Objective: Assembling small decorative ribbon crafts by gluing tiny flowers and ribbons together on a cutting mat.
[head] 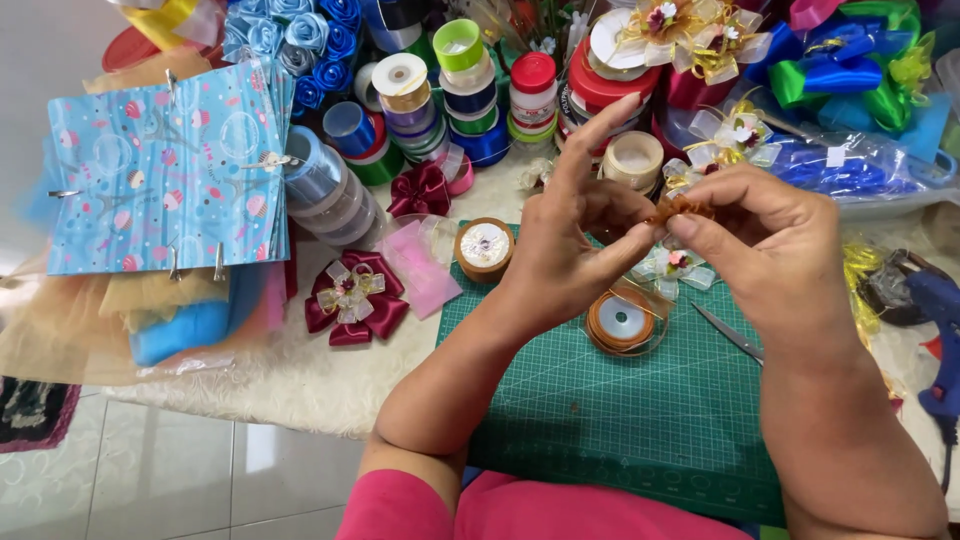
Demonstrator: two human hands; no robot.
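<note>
- We see the left hand (565,245) and the right hand (765,240) meeting above the green cutting mat (640,420); the grip of each is closed on a small copper-brown ribbon piece (680,207), which is pinched between the fingertips of both hands, in the air over the far edge of the mat.
- The index finger of the left hand points up and away, free of the ribbon piece.
- Just below the hands, a spool of copper ribbon (622,320) lies flat on the mat, and a small pale bow (672,265) lies beside it.
- Scissors (728,333) lie on the mat near the right wrist.
- A round brown box (484,248) stands at the left corner of the mat; in it we see something pale and shiny, but we cannot tell what.
- Further on the bench (320,380), a dark red bow (352,297) lies left of the mat.
- At the back, many ribbon rolls (460,90) are stacked in columns.
- A blue glue gun (940,330) lies at the right edge.
</note>
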